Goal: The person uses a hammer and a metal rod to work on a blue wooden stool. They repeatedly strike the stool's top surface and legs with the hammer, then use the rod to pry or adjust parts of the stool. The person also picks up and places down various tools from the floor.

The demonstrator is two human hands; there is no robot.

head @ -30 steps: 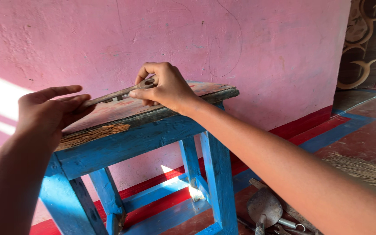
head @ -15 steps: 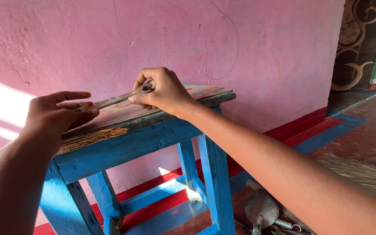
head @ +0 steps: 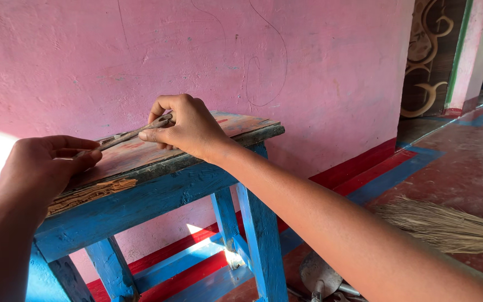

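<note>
The thin metal strip (head: 132, 134) lies nearly flat just above the worktop (head: 236, 126) of a blue wooden stool, spanning between both hands along the wall-side edge. The right hand (head: 183, 126) pinches one end of the strip between thumb and forefinger, the other fingers curled. The left hand (head: 43, 168) meets the opposite end with thumb and fingers closed loosely together; whether it grips the strip or only steadies it cannot be told.

Handling: the strip appears narrow, rigid and light, with a dull, worn surface. A pinch at each end, as shown, should control it; the middle offers little to hold.

Edges and room: the worktop's near edge is splintered and peeling (head: 93, 193), so a sliding hand could snag there. The pink wall (head: 308, 67) stands just behind the stool and limits travel on that side. To the right, open floor holds a broom (head: 448, 226) and some metal tools (head: 320, 277) near the stool leg.
</note>
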